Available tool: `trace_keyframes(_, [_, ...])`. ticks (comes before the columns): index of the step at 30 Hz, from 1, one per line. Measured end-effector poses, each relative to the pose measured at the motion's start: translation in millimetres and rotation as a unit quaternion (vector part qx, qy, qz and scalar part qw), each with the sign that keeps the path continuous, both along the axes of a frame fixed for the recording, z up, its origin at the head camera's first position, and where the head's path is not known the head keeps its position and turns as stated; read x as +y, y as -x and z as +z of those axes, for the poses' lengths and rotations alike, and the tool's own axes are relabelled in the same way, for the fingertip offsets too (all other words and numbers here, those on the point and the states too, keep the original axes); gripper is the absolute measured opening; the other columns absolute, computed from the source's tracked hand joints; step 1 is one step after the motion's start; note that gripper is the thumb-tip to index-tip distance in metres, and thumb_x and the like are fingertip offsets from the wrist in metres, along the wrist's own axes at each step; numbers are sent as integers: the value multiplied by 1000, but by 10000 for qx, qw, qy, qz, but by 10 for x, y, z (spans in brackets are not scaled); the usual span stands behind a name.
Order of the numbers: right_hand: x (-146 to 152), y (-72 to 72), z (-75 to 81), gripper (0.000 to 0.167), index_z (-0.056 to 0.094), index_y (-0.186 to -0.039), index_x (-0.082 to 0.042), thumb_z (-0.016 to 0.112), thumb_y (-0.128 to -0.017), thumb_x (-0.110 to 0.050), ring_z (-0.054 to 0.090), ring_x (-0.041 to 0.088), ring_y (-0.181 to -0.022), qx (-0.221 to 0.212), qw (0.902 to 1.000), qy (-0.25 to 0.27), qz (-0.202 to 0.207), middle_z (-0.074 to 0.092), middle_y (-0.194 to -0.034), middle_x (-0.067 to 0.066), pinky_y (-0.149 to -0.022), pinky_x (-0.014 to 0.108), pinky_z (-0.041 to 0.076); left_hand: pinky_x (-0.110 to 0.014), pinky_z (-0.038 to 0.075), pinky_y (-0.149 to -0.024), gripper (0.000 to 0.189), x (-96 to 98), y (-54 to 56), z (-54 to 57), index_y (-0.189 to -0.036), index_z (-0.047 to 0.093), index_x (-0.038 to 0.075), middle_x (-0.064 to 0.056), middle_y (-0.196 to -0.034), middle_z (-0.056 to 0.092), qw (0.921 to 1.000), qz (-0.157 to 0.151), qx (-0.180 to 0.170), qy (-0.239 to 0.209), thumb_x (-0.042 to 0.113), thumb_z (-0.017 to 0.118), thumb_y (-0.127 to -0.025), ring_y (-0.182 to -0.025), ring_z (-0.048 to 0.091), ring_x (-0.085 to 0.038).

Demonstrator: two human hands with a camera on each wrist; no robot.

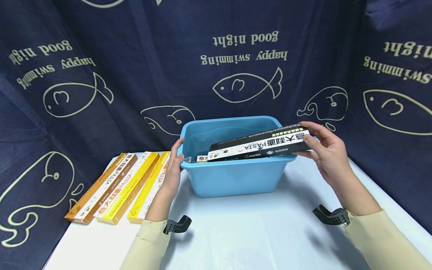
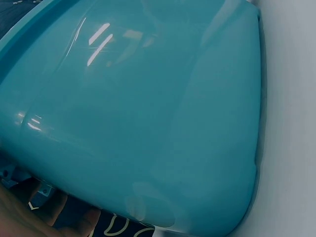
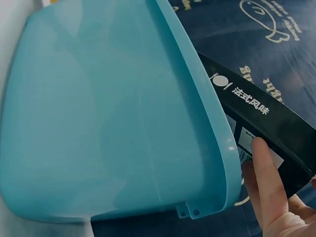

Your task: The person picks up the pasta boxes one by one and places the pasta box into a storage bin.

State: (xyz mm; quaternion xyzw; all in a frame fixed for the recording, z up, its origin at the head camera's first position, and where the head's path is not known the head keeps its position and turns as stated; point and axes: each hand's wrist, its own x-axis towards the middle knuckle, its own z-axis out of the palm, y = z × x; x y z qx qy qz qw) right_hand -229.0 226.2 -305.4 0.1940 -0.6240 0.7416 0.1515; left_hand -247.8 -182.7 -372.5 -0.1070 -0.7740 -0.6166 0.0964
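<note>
From my end, I have the right hand (image 1: 326, 149) holding the black pasta box (image 1: 256, 144) by its right end, thumb on the printed face and fingers round the edges. The box lies leftward from that grip: its long axis runs across the blue bin (image 1: 233, 180) and slopes down, so the free end sits lower, within the bin's opening, and the held end stands above the rim's right side. I can't tell whether the box touches the rim.

Just past the free end I see part of another box (image 1: 201, 158) inside the bin. The left hand (image 1: 172, 172) grips the bin's left rim; it is nearer the free end, the right hand has the raised one. Farther left of that second grip, a brown box (image 1: 105, 187) and two yellow boxes (image 1: 129, 187) lie side by side on the table (image 1: 236, 236), roughly parallel.
</note>
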Motion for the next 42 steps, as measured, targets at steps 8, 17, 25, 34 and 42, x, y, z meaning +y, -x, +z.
trace_keyframes(8, [-154, 80, 43, 40, 56, -138, -4, 60, -99, -7, 62, 14, -107, -59, 9985, -483, 258, 53, -130, 4, -78, 28, 61, -68, 20, -118, 55, -11, -1, -7, -153, 20, 46, 12, -168, 7, 10000, 20, -15, 87, 45, 27, -99, -153, 15, -28])
trace_keyframes(17, [-337, 155, 98, 37, 59, -136, -8, 61, -99, -14, 62, 11, -107, -180, 9927, -1161, 256, 55, -131, 1, -77, 26, 61, -68, 21, -118, 55, -1, 4, -12, -153, 21, 47, 13, -168, 9, 10000, 32, -35, 40, 47, 27, -98, -152, 17, -27])
trace_keyframes(25, [-381, 194, 138, 38, 59, -136, -11, 63, -99, -19, 66, 7, -99, -247, 9806, -1941, 147, 55, -129, 2, -75, 24, 61, -67, 23, -117, 55, -11, 4, 1, -153, 21, 47, 13, -168, 10, 10000, 19, -37, 26, 46, 27, -98, -151, 19, -27])
trace_keyframes(34, [-415, 219, 137, 41, 57, -137, -11, 63, -99, -25, 69, 5, -96, -391, 9673, -2493, 271, 56, -132, 3, -78, 23, 60, -68, 23, -117, 57, -8, 4, 4, -154, 21, 45, 11, -168, 11, 10000, -8, -38, -4, 46, 27, -97, -151, 20, -28])
trace_keyframes(42, [-425, 231, 147, 43, 54, -138, -9, 62, -99, -26, 68, 5, -97, -344, 9540, -2965, 290, 58, -128, 10, -79, 23, 60, -68, 24, -116, 56, -4, 11, 5, -154, 22, 44, 11, -168, 11, 10000, -16, 12, 3, 45, 27, -97, -151, 20, -28])
